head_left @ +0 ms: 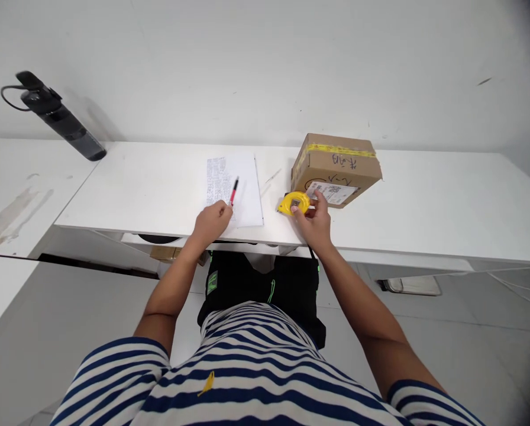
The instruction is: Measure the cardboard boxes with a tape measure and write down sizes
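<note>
My left hand point(212, 220) is closed near the table's front edge, its fingers at the lower end of a red and black pen point(233, 191) that lies on a white sheet of paper point(235, 188) with handwriting down its left side. My right hand point(314, 220) grips a yellow tape measure point(294, 203) resting on the white table point(158, 183). Just behind the tape measure sits a small cardboard box point(336, 167) with yellow tape, black marker writing and a white shipping label.
A black water bottle point(58, 115) stands at the far left on an adjoining white surface point(16, 189) with a brown stain. A thin object point(272, 176) lies between paper and box. A white wall rises behind. A black bag point(260, 290) sits under the table.
</note>
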`<state>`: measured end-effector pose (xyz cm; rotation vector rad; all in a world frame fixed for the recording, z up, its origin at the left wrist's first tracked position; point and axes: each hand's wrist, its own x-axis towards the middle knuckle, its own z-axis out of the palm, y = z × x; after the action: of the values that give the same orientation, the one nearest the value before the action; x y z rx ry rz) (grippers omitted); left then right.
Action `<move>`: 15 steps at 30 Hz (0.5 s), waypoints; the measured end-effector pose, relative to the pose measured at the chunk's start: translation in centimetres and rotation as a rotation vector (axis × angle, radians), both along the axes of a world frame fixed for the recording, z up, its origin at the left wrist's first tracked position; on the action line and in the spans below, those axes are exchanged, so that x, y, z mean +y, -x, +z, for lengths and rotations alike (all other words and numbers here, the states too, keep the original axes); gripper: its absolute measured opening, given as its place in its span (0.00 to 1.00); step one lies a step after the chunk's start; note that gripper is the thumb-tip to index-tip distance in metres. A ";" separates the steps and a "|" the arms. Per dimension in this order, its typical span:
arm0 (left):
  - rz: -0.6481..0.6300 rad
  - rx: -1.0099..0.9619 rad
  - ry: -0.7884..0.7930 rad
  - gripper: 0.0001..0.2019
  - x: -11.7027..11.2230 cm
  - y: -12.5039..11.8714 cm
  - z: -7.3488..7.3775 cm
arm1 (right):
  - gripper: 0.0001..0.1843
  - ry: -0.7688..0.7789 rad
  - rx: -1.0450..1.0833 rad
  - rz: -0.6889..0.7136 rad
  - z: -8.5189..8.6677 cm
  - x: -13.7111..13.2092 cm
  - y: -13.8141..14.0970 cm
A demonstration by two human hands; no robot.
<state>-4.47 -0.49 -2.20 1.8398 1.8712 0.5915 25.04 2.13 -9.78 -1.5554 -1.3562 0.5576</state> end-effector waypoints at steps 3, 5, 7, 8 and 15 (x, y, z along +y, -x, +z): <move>0.114 -0.167 -0.123 0.16 -0.9 0.9 0.2 | 0.41 0.092 -0.170 -0.074 0.7 0.3 0.9; 0.123 -0.216 -0.140 0.16 -1.7 1.1 0.2 | 0.37 0.173 -0.293 -0.080 1.2 1.2 1.1; 0.122 -0.223 -0.139 0.15 -2.6 1.0 0.1 | 0.36 0.229 -0.399 -0.055 1.6 2.4 1.4; 0.115 -0.217 -0.139 0.15 -3.1 0.8 0.1 | 0.36 0.237 -0.447 -0.041 1.7 3.0 1.5; -0.044 -0.205 -0.013 0.14 -6.5 -1.2 0.0 | 0.34 -0.038 -0.611 0.006 2.6 3.4 4.1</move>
<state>-3.31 -7.01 -2.23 1.7518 1.6924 0.7486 20.95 5.56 -7.20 -1.7664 -1.8057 0.0449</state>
